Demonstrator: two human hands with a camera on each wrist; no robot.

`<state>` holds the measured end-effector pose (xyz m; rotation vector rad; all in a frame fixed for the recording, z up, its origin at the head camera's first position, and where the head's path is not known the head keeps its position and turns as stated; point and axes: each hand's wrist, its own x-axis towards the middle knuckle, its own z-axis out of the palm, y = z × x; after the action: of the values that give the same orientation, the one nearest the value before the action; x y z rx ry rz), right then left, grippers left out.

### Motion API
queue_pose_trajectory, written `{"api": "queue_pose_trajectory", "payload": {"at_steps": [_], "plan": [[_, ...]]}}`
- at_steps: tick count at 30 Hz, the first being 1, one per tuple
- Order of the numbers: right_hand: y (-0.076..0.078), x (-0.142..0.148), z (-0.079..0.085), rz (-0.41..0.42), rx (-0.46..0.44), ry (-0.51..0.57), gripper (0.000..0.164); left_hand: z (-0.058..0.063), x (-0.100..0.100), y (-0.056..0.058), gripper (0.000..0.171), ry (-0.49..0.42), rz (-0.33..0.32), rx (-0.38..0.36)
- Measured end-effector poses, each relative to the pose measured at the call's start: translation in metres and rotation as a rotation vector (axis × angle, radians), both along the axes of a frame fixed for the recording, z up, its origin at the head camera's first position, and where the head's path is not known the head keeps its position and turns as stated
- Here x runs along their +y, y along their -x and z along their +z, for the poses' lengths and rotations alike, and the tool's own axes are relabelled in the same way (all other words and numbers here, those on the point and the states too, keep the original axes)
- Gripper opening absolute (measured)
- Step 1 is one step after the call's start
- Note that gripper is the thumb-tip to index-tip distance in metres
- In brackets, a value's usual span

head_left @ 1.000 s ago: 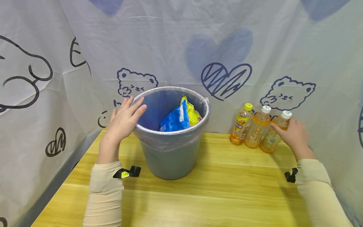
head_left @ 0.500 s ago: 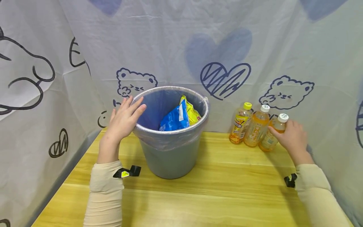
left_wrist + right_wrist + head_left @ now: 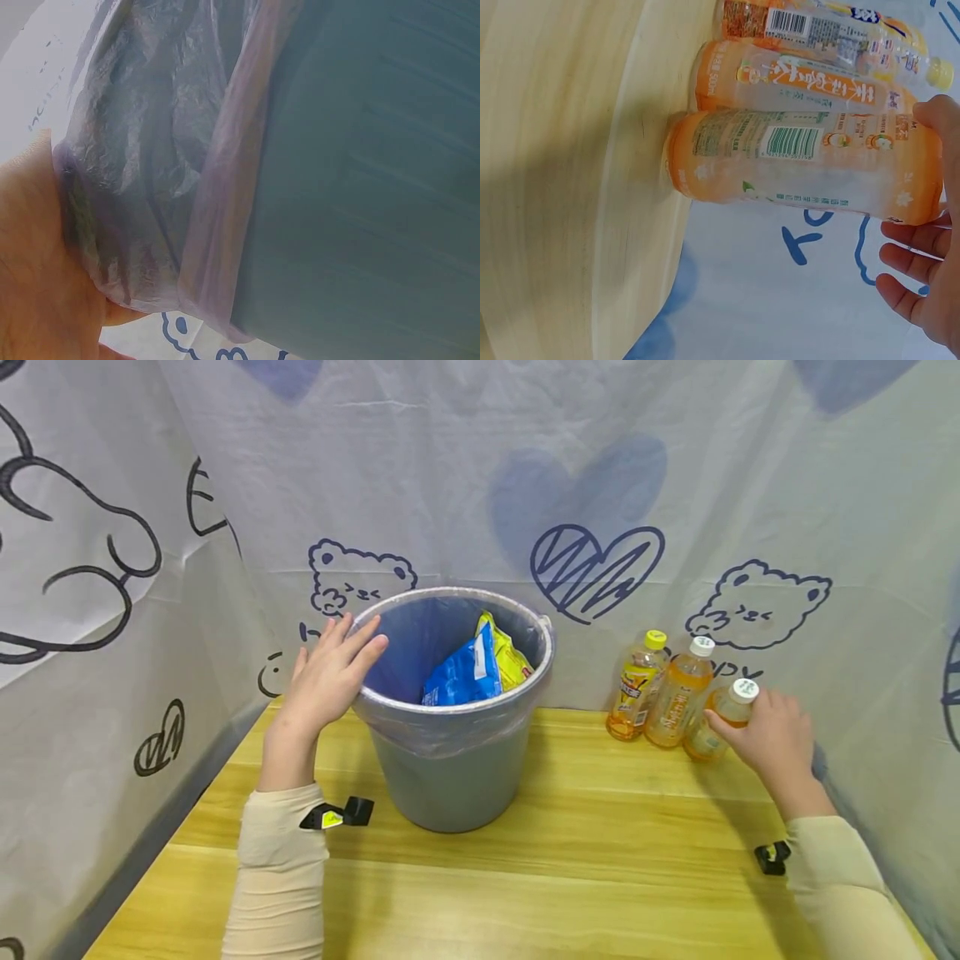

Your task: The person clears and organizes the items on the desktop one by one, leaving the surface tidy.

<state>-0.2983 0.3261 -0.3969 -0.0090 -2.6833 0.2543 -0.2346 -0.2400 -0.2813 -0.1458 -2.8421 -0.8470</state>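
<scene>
Grey bin (image 3: 453, 781) appears steadied by left hand (image 3: 326, 681), fingers extended; right hand (image 3: 774, 733) grips rightmost bottle (image 3: 795, 169) high up.

The site is looking like a draped-off booth: white printed sheets (image 3: 450, 485) with cartoon bears (image 3: 761, 606) and hearts (image 3: 598, 572) are screening a wood-grain tabletop (image 3: 562, 868) at the back and both sides. They are hiding the room beyond, type undetermined.

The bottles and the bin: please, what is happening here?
A person's right hand grips the rightmost bottle, while the left hand touches a lined grey bin at its rim. A blue packet and a yellow packet are inside it. The middle bottle and the yellow-capped bottle stand on the table.
</scene>
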Motion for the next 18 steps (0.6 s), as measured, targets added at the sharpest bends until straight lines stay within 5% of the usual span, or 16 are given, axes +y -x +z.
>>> {"api": "queue_pose_trajectory", "payload": {"at_steps": [18], "plan": [[-0.026,-0.012,-0.003,0.004,0.022,-0.047,0.075,0.002,0.000,0.000,0.073,0.019,0.000,-0.003]]}}
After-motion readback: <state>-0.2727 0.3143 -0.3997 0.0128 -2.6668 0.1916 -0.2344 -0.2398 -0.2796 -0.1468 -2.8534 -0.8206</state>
